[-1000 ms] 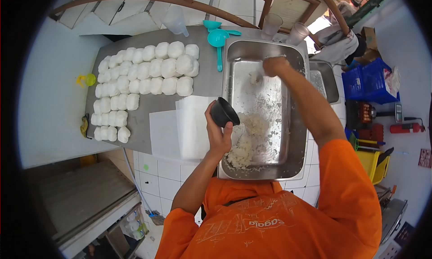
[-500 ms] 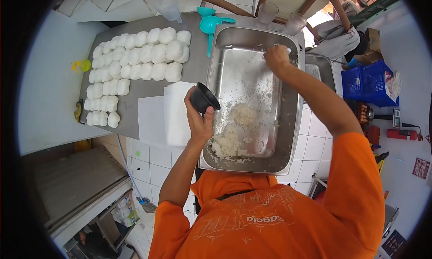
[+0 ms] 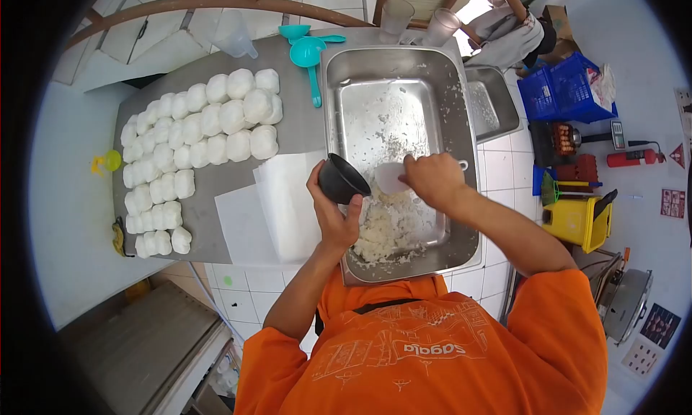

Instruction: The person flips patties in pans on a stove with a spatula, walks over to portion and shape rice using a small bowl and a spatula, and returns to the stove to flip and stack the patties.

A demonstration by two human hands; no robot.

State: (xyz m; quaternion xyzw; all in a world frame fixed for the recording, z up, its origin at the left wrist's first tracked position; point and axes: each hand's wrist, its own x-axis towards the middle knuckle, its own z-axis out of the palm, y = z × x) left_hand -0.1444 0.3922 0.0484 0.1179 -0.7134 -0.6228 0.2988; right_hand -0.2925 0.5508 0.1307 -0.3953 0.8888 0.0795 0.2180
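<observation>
My left hand [image 3: 337, 217] is wrapped round a small black bowl [image 3: 344, 180], tilted over the left side of a deep steel pan [image 3: 455, 249]. My right hand [image 3: 435, 180] grips a white rice paddle [image 3: 390, 178], its blade just right of the bowl and over the rice. Cooked white rice [image 3: 386, 235] lies heaped in the near left part of the pan, with loose grains scattered over the bottom. The bowl's inside is mostly hidden from me.
Rows of rounded white bundles [image 3: 191, 126] cover the left of the steel table [image 3: 295, 134]. White paper sheets [image 3: 288, 206] lie beside the pan. Turquoise scoops [image 3: 308, 53], a clear jug [image 3: 236, 36] and clear cups [image 3: 442, 27] stand along the back. Another steel pan [image 3: 497, 101] is at right.
My right hand has come from the pan's far right corner down to the rice near the bowl, bringing the paddle blade into sight. My left hand still holds the bowl.
</observation>
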